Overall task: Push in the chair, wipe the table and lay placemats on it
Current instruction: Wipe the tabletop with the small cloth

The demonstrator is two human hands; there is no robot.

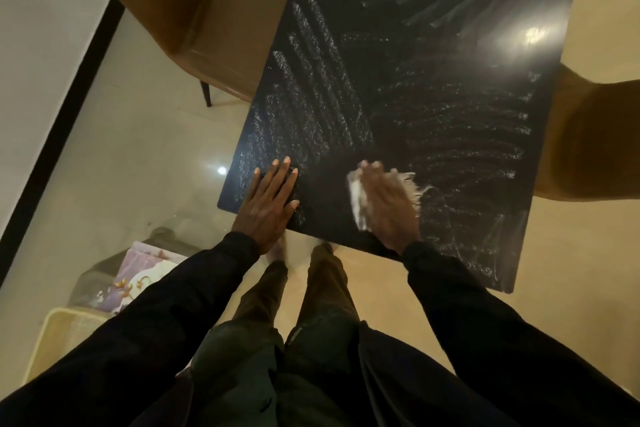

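My left hand [272, 199] lies flat, open, bracing the table [415, 97]; my right [388, 204] presses the cloth [358, 198] near the front edge (streaks everywhere). I should overlap strokes, pressing evenly.

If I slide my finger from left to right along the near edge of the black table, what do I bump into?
Left hand lying flat on the table → a bare dark patch of tabletop → white cloth → right hand pressing on the cloth → streaky wiped marks.
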